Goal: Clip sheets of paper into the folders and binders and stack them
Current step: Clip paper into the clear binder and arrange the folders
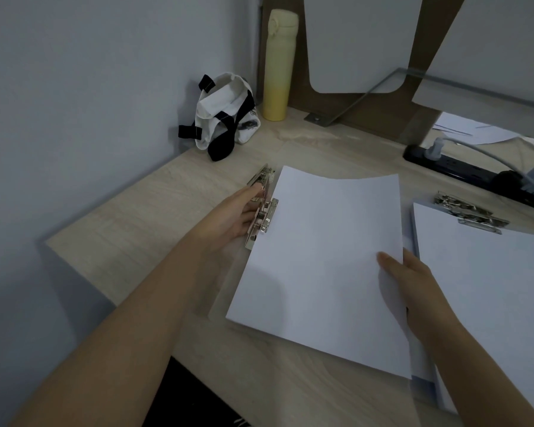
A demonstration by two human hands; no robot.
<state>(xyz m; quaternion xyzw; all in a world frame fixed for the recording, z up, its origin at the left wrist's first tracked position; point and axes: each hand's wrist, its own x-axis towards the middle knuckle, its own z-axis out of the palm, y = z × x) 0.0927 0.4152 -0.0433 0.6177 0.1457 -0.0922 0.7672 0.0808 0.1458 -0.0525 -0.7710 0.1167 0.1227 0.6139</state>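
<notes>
A white sheet of paper [318,257] lies on a transparent clipboard whose metal clip [261,211] sits at the sheet's left edge. My left hand [238,217] presses the clip's lever, fingers closed on it. My right hand [407,278] pinches the sheet's right edge, thumb on top. To the right lies a stack of clipboards [487,272] with paper clipped in, their metal clips [469,211] piled at the far end.
The wooden desk [142,229] ends at a wall on the left. At the back stand a yellow bottle [278,66] and a white bag with black straps [225,115]. A black power strip [463,171] with cables lies at the far right.
</notes>
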